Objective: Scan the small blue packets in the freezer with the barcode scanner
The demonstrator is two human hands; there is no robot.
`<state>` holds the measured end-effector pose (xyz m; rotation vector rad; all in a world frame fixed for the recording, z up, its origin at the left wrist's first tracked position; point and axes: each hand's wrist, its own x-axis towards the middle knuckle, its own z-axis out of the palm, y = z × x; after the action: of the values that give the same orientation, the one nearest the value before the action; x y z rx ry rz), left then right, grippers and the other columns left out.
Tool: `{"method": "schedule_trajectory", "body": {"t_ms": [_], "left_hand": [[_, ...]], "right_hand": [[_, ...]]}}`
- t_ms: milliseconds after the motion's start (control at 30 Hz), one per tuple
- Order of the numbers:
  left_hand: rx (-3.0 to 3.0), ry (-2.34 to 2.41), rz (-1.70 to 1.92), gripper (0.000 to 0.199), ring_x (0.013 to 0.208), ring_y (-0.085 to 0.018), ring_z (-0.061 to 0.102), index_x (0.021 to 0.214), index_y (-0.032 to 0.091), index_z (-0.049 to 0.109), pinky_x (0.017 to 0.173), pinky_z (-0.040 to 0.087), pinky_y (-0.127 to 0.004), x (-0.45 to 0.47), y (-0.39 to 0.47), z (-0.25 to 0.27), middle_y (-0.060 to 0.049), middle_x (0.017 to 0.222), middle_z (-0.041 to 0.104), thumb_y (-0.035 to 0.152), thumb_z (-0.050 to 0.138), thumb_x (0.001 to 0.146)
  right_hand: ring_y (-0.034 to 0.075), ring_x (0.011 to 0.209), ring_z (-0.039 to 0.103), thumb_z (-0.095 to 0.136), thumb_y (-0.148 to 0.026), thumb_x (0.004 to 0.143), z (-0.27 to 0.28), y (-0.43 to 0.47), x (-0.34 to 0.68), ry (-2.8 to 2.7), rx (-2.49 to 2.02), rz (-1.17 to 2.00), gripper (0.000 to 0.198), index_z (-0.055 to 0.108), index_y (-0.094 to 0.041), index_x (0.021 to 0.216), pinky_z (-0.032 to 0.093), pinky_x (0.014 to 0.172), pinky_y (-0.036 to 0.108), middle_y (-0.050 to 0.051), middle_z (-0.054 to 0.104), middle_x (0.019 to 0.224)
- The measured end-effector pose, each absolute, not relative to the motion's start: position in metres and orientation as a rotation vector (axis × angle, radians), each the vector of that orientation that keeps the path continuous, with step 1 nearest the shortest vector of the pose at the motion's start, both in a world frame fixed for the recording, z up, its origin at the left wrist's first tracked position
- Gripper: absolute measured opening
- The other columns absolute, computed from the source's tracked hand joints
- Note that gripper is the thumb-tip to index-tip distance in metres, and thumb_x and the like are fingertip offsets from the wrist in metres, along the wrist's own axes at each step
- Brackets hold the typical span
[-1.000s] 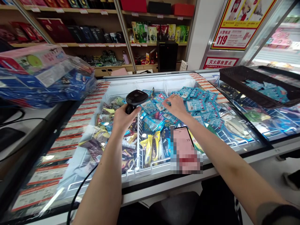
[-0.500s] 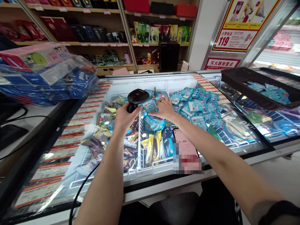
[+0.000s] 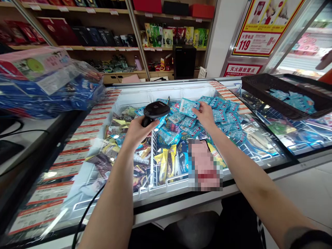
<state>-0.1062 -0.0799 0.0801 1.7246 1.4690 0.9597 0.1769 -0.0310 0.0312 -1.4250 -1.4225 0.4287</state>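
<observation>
My left hand [image 3: 138, 132] is wrapped round the handle of a black barcode scanner [image 3: 156, 109], its head pointing right above the freezer's glass top. Between thumb and fingers, my right hand [image 3: 205, 116] pinches the right edge of a light-blue packet [image 3: 188, 107], which shows a white barcode label. Many similar blue packets [image 3: 226, 117] lie heaped to the right of that hand, with others under it and to its left. A phone [image 3: 204, 162], partly blurred out, rests nearer to me on the glass.
Wrapped boxes [image 3: 52, 83] stand at the left. A dark basket [image 3: 282, 93] with blue packets sits at the right, and part of another person's hand [image 3: 324, 61] shows beyond it. Under the glass, ice-cream packs [image 3: 168, 162] fill wire baskets. The scanner's cable [image 3: 86, 211] trails beside my left forearm.
My right hand has moved right from beside the scanner to the blue heap and now holds up a packet. The left hand keeps the scanner. Another person's hand has appeared at the right.
</observation>
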Motion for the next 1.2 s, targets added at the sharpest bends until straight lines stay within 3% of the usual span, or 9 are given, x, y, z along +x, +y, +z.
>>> {"method": "schedule_trajectory", "body": {"t_ms": [300,567,900,1200], "left_hand": [[1.969,1.400,0.728,0.044,0.050,-0.014,0.053,0.083,0.016,0.062,0.045,0.036,-0.023,-0.099,-0.079,0.074,0.000,0.056,0.057,0.058,0.067,0.071],[2.044,1.367,0.678,0.046,0.050,-0.013,0.050,0.082,0.015,0.062,0.047,0.032,-0.023,-0.094,-0.085,0.078,0.000,0.055,0.055,0.061,0.064,0.073],[2.074,1.381,0.641,0.046,0.053,-0.013,0.047,0.081,0.015,0.062,0.048,0.031,-0.023,-0.086,-0.090,0.084,0.000,0.056,0.055,0.060,0.063,0.073],[2.043,1.400,0.615,0.045,0.050,-0.013,0.049,0.083,0.016,0.061,0.047,0.031,-0.024,-0.086,-0.089,0.082,0.001,0.055,0.055,0.061,0.064,0.073]], "right_hand": [[0.018,0.058,0.052,0.058,-0.038,0.082,0.015,-0.027,0.202,-1.383,-1.413,0.356,0.021,0.060,-0.021,0.094,0.051,0.067,0.038,-0.003,0.051,0.060],[0.019,0.065,0.056,0.059,-0.037,0.081,0.017,-0.029,0.199,-1.365,-1.431,0.321,0.027,0.060,-0.017,0.099,0.048,0.068,0.035,0.000,0.059,0.067],[0.017,0.059,0.050,0.058,-0.035,0.081,0.024,-0.035,0.194,-1.396,-1.400,0.312,0.018,0.057,-0.019,0.088,0.040,0.063,0.032,-0.002,0.055,0.062],[0.017,0.058,0.050,0.058,-0.037,0.082,0.025,-0.037,0.194,-1.390,-1.407,0.303,0.019,0.056,-0.020,0.091,0.040,0.061,0.032,-0.002,0.055,0.063]]}}
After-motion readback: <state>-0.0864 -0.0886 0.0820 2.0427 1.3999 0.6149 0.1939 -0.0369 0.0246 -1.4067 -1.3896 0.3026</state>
